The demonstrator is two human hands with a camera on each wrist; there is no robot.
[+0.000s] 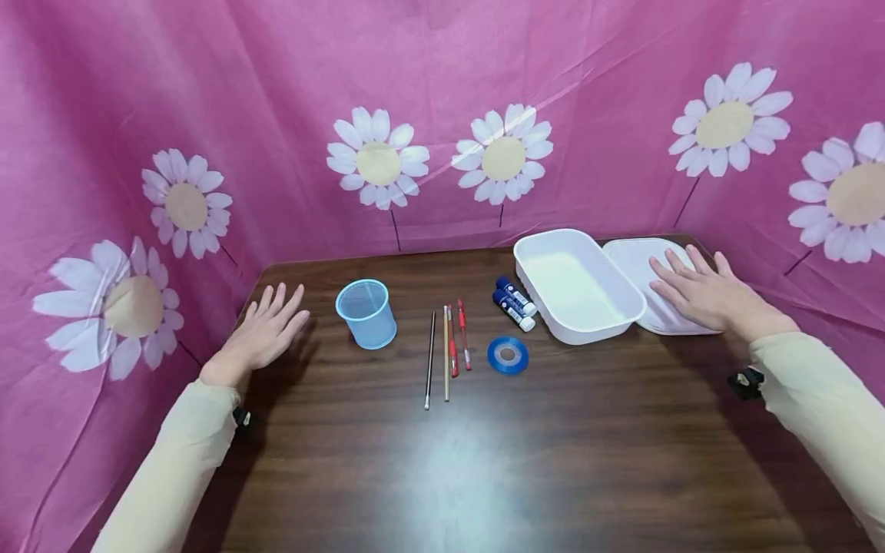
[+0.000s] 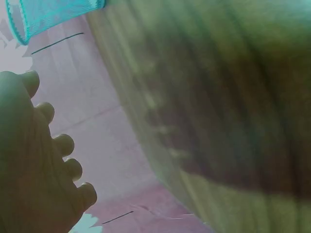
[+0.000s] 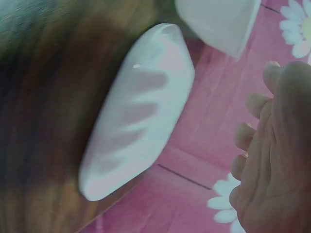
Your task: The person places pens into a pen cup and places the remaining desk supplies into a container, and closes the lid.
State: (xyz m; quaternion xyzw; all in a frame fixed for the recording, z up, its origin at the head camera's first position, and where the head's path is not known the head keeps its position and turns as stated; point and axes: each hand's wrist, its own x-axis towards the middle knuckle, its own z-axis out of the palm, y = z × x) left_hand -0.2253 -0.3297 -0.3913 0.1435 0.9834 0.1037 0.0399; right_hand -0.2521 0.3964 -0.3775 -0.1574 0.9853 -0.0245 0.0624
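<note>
My left hand (image 1: 266, 332) hovers over the table's left edge with its fingers spread, holding nothing. Nearest to it stands a light blue mesh pen cup (image 1: 368, 316). On the right, my right hand (image 1: 705, 296) is held flat with spread fingers above a white lid (image 1: 643, 265); in the right wrist view its shadow falls across the lid (image 3: 131, 116). A white plastic box (image 1: 577, 288), open at the top, stands beside the lid. In the left wrist view the left palm (image 2: 34, 170) shows clear of the wood.
Mid-table lie a dark pencil (image 1: 430, 361), a light wooden pencil (image 1: 445, 361) and two red pens (image 1: 464, 336). Two blue-and-white glue sticks (image 1: 513, 309) lie beside the box, with a roll of blue tape (image 1: 508, 355) in front. A pink flowered curtain (image 1: 442, 77) hangs behind.
</note>
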